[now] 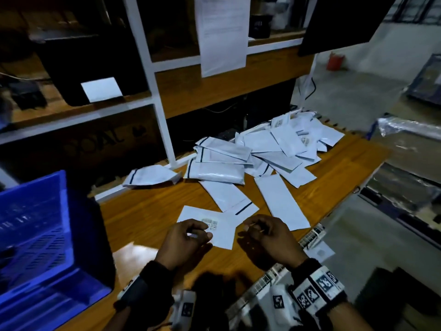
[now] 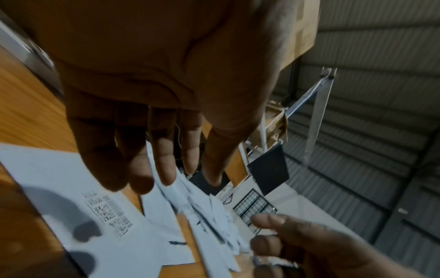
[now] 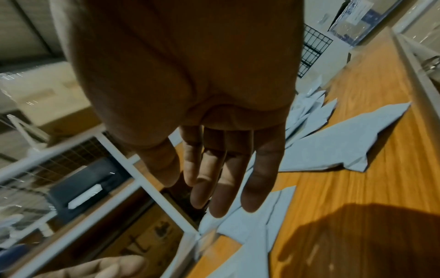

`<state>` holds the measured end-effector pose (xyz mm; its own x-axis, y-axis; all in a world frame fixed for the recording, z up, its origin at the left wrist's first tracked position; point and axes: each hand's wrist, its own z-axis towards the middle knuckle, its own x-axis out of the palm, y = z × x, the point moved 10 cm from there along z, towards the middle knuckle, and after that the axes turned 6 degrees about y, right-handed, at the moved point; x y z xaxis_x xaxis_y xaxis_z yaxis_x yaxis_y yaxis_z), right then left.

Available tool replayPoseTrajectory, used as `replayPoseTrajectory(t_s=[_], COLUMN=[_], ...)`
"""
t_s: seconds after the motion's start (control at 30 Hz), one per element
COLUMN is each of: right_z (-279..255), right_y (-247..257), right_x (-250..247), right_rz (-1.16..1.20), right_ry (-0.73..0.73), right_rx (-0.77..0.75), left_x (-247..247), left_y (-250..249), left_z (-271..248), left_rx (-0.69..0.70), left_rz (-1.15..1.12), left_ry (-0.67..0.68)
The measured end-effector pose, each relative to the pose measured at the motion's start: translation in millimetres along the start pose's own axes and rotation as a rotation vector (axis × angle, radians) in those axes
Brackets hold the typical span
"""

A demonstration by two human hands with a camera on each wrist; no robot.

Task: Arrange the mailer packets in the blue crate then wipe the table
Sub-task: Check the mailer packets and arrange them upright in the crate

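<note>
A flat white mailer with a barcode label [image 1: 224, 234] [image 2: 54, 173] lies on the wooden table [image 1: 143, 218] just in front of me. My left hand [image 1: 191, 232] [image 2: 152, 169] hovers over its near edge with relaxed, nearly straight fingers and holds nothing. My right hand [image 1: 260, 231] [image 3: 214, 178] hangs beside it, just right of the mailer, fingers straight and empty. A loose pile of white mailers [image 1: 262, 149] [image 3: 333, 146] spreads across the table's far middle. The blue crate [image 1: 33, 211] stands at the left, its inside mostly out of view.
A white shelf frame [image 1: 162, 115] rises behind the table, with a black printer [image 1: 90, 56] on its shelf. A strip of labels [image 1: 312, 232] lies along the table's right edge. Plastic-wrapped goods [image 1: 405, 187] sit beyond that edge.
</note>
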<state>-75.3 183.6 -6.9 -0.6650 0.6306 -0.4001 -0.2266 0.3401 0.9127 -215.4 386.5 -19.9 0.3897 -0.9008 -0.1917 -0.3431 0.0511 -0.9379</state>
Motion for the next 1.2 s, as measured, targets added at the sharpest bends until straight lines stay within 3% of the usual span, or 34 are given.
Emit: replayPoseTrajectory(t_s=[0.07,0.13,0.2,0.33,0.47,0.57,0.67,0.8,1.0,1.2], right_z=[20.4,38.0,53.0,80.1,109.8,129.4,137.7,149.5,154.2,146.6], right_y=[-11.8,-20.5,-29.0,-44.0,-82.9,-115.0,-148.2,-172.7,-185.1,-168.3], right_x=[-11.5,-22.6,-33.1,-51.0,-78.9,-106.6,-133.3,-141.8,-142.3,-124.3], right_rz=[-0.029,-0.084,-0.129,-0.102,-0.268,-0.417,-0.599,-0.541,-0.387,-0.556], right_ry=[0.005,0.026,0.044,0.04,0.017,-0.023,-0.07,-0.024,0.137,0.19], right_rx=[0.026,0.068,0.111,0.183,0.193,0.256,0.395,0.416,0.365,0.359], left_x=[12.5,23.2,31.3,33.0,35.9,32.1,33.8,34.5,50.5,86.1], left_y=[11.4,13.9,15.8,19.5,27.6,22.8,24.6,12.4,-7.0,1.3], left_z=[34.3,66.4,94.7,139.5,143.5,143.6,130.2,104.9,58.1,30.3], left_rx=[-0.04,-0.029,-0.01,0.035,-0.118,-0.25,-0.4,-0.41,-0.16,-0.135], left_rz=[-0.014,0.152,0.446,1.059,1.341,1.396,1.316,1.175,0.106,-0.166], left_ry=[0.039,0.115,0.197,0.225,0.243,0.225,0.196,-0.08,-0.462,-0.502])
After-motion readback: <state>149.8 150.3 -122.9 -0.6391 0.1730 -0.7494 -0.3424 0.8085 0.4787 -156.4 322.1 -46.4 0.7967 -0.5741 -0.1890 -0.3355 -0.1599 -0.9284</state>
